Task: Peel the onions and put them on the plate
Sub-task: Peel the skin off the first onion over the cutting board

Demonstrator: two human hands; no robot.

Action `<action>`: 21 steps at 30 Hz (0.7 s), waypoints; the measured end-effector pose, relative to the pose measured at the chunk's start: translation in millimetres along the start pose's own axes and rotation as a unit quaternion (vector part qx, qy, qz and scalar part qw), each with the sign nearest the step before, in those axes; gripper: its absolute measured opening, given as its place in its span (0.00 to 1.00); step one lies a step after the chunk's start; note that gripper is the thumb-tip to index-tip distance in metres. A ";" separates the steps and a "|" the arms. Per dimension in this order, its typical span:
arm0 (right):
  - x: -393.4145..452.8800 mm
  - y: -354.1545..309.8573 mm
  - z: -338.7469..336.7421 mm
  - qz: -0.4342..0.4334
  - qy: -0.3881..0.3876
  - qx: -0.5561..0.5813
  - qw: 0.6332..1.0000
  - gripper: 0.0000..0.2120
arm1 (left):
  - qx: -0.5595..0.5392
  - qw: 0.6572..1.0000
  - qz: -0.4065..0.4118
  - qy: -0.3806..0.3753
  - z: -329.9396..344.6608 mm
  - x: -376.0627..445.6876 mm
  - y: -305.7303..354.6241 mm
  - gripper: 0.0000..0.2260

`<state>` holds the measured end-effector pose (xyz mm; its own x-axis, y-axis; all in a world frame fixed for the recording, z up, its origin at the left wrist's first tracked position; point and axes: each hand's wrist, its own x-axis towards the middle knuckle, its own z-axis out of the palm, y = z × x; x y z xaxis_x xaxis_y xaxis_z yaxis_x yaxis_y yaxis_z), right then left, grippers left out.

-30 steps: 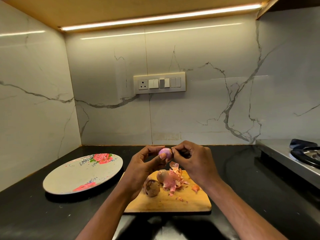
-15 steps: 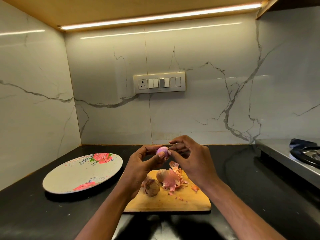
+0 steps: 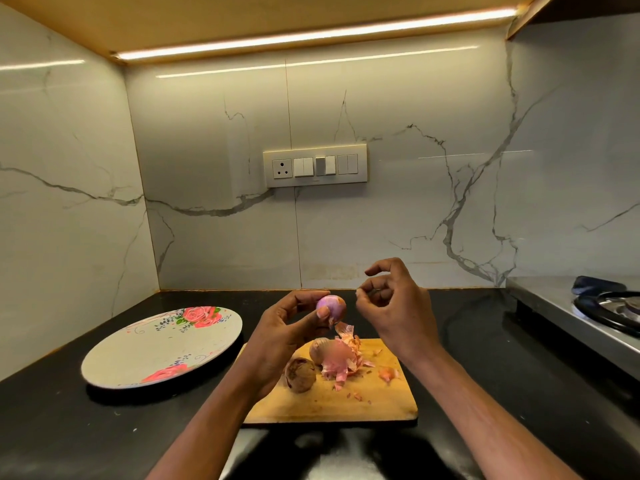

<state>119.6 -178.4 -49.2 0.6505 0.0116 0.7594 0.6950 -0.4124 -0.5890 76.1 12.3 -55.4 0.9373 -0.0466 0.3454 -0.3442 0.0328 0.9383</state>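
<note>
Over board (image 3: 332, 403): left hand (image 3: 284, 336) grips one onion (image 3: 331, 306); right fingers (image 3: 375, 295) curled, empty; two unpeeled onions (image 3: 300, 374).

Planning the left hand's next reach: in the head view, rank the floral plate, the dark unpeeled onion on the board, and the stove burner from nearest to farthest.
From the left hand:
1. Dark unpeeled onion, just below it on the board.
2. Floral plate, to its left.
3. Stove burner, far right.

Can't tell if my right hand (image 3: 394, 306) pinches a peel scrap, too small. Stove (image 3: 609, 313) at bench's right edge cut off. Left hand (image 3: 287, 334) hides part of the brown onion (image 3: 300, 375).
</note>
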 end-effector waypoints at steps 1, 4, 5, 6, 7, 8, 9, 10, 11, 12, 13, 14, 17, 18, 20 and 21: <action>0.5 2.7 -1.0 0.006 -0.004 0.001 1.000 0.12 | -0.001 1.000 -0.001 -0.001 0.4 -0.1 0.3 0.18; -0.9 3.9 2.3 -0.001 -0.048 -0.005 0.999 0.05 | 0.003 1.000 -0.002 0.005 0.5 0.3 0.7 0.19; -1.9 2.3 4.6 -0.008 -0.062 -0.004 0.998 0.06 | 0.009 1.000 -0.001 0.011 0.0 0.8 0.5 0.20; -2.7 0.1 6.9 -0.015 -0.075 0.001 0.997 0.07 | 0.018 1.000 0.002 0.019 -0.7 1.0 -0.1 0.21; -3.5 -2.2 8.4 -0.023 -0.084 0.007 0.996 0.08 | 0.028 0.999 0.006 0.026 -1.4 1.5 -1.0 0.23; -4.2 -3.9 9.0 -0.029 -0.089 0.012 0.996 0.09 | 0.036 0.999 0.009 0.032 -1.9 1.8 -1.7 0.24; -4.6 -4.6 9.4 -0.035 -0.090 0.013 0.995 0.10 | 0.042 0.998 0.012 0.037 -2.5 2.2 -2.5 0.24; -4.9 -4.2 9.4 -0.040 -0.088 0.009 0.995 0.10 | 0.046 0.998 0.014 0.038 -2.8 2.1 -3.0 0.23; -5.4 -3.2 9.5 -0.044 -0.085 0.001 0.995 0.10 | 0.049 0.998 0.016 0.037 -2.7 2.3 -3.4 0.22; -5.9 -2.2 9.5 -0.047 -0.083 -0.008 0.995 0.11 | 0.051 0.998 0.016 0.035 -2.5 2.0 -3.7 0.20; -6.3 -1.4 9.7 -0.049 -0.082 -0.014 0.995 0.11 | 0.051 0.998 0.016 0.034 -2.2 2.0 -3.9 0.19; -6.6 -0.9 9.8 -0.049 -0.082 -0.016 0.995 0.11 | 0.049 0.998 0.015 0.034 -2.1 1.9 -4.0 0.19; -6.7 -0.8 10.0 -0.046 -0.084 -0.011 0.995 0.11 | 0.044 0.998 0.009 0.031 -3.1 1.8 -4.3 0.18; -6.8 -1.4 10.1 -0.047 -0.085 -0.012 0.995 0.10 | 0.041 0.999 0.006 0.029 -3.5 1.7 -4.2 0.18; -7.2 -2.1 10.2 -0.049 -0.084 -0.015 0.995 0.10 | 0.035 0.999 0.000 0.026 -4.3 1.7 -4.3 0.18; -7.5 -2.2 10.0 -0.048 -0.084 -0.016 0.995 0.09 | 0.033 0.999 -0.002 0.025 -4.6 2.0 -4.7 0.18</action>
<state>116.3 -168.4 -56.3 0.6248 0.2034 0.7538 0.7485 -0.4310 -0.5040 79.8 16.7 -59.2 0.9395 0.0028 0.3425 -0.3422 -0.0341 0.9390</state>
